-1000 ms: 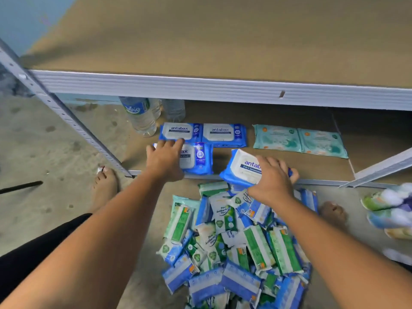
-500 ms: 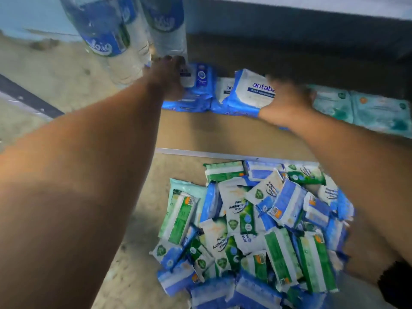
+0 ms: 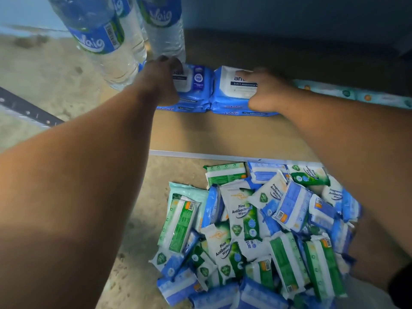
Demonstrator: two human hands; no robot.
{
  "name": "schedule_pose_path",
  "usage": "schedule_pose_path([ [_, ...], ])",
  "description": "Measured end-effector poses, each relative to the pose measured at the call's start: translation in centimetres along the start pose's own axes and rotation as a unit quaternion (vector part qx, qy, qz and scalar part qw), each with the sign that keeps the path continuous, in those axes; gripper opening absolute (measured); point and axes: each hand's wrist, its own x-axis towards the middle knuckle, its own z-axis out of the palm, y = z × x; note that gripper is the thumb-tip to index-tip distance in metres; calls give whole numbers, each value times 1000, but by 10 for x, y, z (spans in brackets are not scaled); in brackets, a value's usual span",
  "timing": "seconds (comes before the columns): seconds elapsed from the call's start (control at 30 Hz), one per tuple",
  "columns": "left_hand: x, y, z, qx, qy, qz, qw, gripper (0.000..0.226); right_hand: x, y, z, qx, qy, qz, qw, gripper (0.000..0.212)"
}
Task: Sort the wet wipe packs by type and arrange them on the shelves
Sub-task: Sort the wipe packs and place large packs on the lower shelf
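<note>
Head view. Bottom shelf (image 3: 223,134): brown board with a metal front rail (image 3: 211,155) along its edge. There is a bare strip of board between the rail and the stacks, so there's room at the front. Two water bottles (image 3: 104,41) stand at the shelf's left end, right against the left hand's fingertips, so it's tight there. A slanted steel post (image 3: 26,110) sits lower left, well apart from the hands.

Two blue antabax stacks sit side by side, touching. The left top pack (image 3: 196,83) and right top pack (image 3: 234,85) each lie on more of the same kind: blue wrap, white lid panel.

- **Left hand** (image 3: 160,83): fingers curled over the left top pack's left end, grasping it.
- **Right hand** (image 3: 265,92): curled round the right top pack's right end.

Teal packs (image 3: 356,97) lie flat just beyond the right hand. The unsorted pile (image 3: 256,230) on the floor (image 3: 133,275) is a jumble of green-white pine and blue-white packs, butting against the rail.
</note>
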Motion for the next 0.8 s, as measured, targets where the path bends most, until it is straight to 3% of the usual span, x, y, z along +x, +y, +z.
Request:
schedule_pose_path([
  [0.3, 3, 5, 6, 11, -2, -6, 1000, 63, 11, 7, 9, -42, -34, 10, 999, 99],
  [0.47, -3, 8, 15, -22, 16, -18, 999, 62, -4, 2, 7, -134, -36, 14, 990, 103],
  [0.67, -64, 24, 39, -84, 84, -98, 988, 90, -103, 6, 32, -37, 59, 57, 996, 111],
  [0.8, -143, 50, 56, -194, 61, -188, 961, 82, -181, 23, 45, -6, 39, 99, 994, 102],
])
